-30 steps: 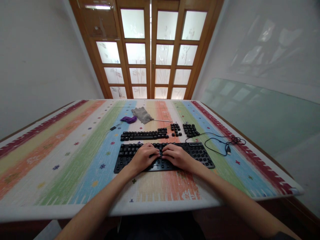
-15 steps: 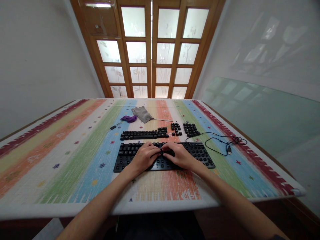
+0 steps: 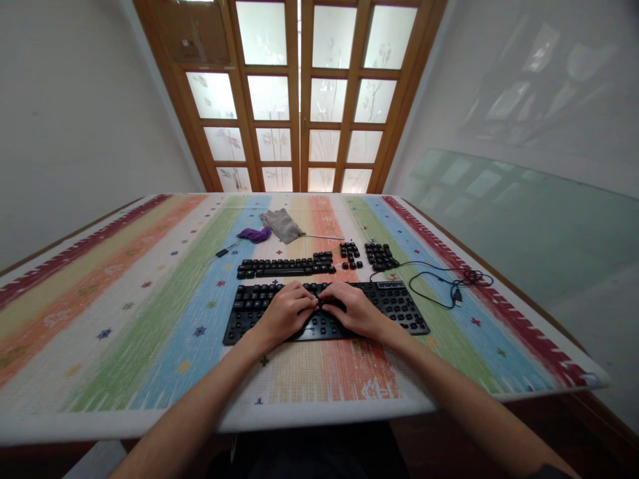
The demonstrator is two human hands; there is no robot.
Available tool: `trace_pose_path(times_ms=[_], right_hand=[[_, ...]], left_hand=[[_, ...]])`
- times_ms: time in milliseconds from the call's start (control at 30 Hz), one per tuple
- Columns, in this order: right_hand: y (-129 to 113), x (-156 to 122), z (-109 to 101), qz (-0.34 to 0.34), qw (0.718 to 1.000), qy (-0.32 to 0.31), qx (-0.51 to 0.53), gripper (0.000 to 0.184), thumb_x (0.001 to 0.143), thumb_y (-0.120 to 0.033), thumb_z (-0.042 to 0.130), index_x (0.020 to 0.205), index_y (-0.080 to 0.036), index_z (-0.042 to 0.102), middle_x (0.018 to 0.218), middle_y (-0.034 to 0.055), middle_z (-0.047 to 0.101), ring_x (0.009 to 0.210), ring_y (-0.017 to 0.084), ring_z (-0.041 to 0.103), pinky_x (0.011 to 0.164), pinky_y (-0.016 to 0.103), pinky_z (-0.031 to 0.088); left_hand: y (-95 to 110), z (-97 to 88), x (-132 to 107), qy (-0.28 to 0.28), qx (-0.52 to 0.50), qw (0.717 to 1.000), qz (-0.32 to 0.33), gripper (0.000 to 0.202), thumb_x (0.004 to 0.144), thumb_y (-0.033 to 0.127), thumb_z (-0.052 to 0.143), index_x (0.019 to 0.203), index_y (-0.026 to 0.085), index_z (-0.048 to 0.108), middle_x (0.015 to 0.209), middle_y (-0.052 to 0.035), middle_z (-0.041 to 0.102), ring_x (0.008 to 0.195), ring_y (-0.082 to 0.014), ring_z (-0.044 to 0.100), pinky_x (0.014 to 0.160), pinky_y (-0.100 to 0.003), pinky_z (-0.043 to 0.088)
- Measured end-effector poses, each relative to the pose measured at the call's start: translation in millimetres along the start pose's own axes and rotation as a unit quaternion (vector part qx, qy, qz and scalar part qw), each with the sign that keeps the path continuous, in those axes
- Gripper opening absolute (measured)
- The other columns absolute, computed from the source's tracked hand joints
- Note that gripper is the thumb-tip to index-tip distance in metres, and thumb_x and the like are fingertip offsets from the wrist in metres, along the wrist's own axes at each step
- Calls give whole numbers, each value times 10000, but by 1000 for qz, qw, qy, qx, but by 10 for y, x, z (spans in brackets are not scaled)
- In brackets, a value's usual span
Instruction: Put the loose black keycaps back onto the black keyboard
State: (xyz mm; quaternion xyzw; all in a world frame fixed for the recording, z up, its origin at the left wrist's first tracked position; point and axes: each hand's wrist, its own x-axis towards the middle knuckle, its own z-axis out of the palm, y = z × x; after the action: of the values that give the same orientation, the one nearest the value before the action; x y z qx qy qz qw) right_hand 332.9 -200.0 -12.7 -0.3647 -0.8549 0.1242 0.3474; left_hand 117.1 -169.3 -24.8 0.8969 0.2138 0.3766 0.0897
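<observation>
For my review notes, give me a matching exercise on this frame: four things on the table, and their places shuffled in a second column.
Things
1. Keyboard
2. Gray cloth
3. Loose keycaps
4. Cable

Places
A. In groups just beyond the keyboard's far edge
B. Bunched in loops on the person's right
C. Under the left hand and right hand
D. Farthest from the person of the four

Pairs: 1-C, 2-D, 3-A, 4-B

Likely a home: patterned striped tablecloth [image 3: 170, 346], wooden doors [image 3: 299, 126] with frosted panes [image 3: 273, 98]
</observation>
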Motion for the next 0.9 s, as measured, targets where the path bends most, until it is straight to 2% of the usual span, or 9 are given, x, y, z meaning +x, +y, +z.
trace_pose_path(times_ms=[133, 300, 533, 733, 900], right_hand=[[16, -2, 10, -7, 1000, 4, -5, 125, 946, -152, 542, 1020, -201, 630, 957, 72, 684, 907, 208, 642, 814, 360, 541], [32, -5, 15, -6, 1000, 4, -5, 119, 946, -147, 543, 1021, -203, 616, 963, 71, 678, 900, 207, 638, 813, 355, 538], [16, -2, 12, -16, 999, 1, -32, 114, 955, -152, 531, 1005, -199, 623, 946, 76, 671, 897, 218, 620, 812, 370, 531], [23, -10, 14, -49, 991, -9, -123, 180, 985, -145, 480, 943, -182, 651, 832, 72, 653, 829, 211, 595, 735, 322, 504], [-134, 19, 38, -89, 953, -100, -272, 264, 957, -47, 431, 817, -152, 629, 741, 79, 608, 739, 212, 534, 663, 311, 453]], left_hand=[[8, 6, -6, 2, 18, 1000, 13, 201, 982, 189, 552, 915, 190, 741, 869, -69, 726, 814, -194, 603, 775, -359, 531], [45, -6, 13, -8, 37, 999, 12, 232, 984, 170, 531, 855, 181, 723, 899, -74, 710, 858, -206, 589, 795, -369, 538], [82, -34, 49, -12, 57, 998, 18, 208, 965, 129, 529, 863, 153, 708, 950, -96, 672, 923, -225, 556, 846, -383, 536], [97, -61, 59, -34, 87, 995, 23, 167, 937, 144, 554, 883, 164, 710, 997, -96, 655, 965, -240, 553, 877, -406, 534], [155, 3, 69, -66, 148, 986, 31, 190, 937, 113, 505, 872, 135, 682, 948, -115, 665, 940, -257, 590, 861, -450, 557]])
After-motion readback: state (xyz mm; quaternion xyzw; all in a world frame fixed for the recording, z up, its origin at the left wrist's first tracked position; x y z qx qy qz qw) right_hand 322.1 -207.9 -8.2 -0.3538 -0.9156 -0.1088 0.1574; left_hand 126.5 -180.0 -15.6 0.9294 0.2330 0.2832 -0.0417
